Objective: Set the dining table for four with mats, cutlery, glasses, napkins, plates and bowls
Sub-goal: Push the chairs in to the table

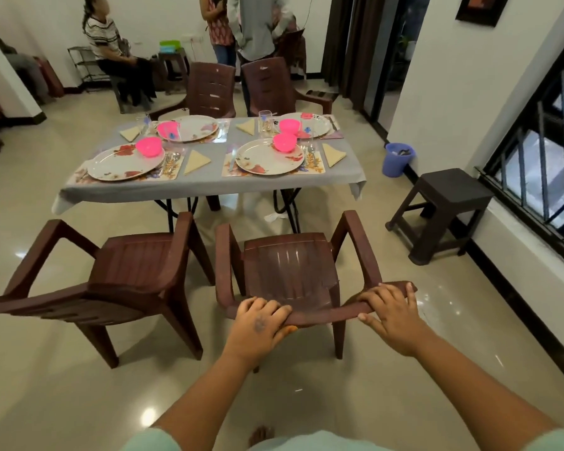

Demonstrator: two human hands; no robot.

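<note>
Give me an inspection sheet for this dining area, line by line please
Surface: table under a grey cloth.
Job's things: four floral mats, each with a plate and pink bowl, e.g. near-right plate and bowl; folded napkins; glasses; cutlery beside plates.
Clutter: white scrap on floor under the table.
Hands: left hand and right hand both grip the near-right chair backrest.
Cables: nothing seen.
Surroundings: three other chairs, brown stool, blue bucket, people beyond.
</note>
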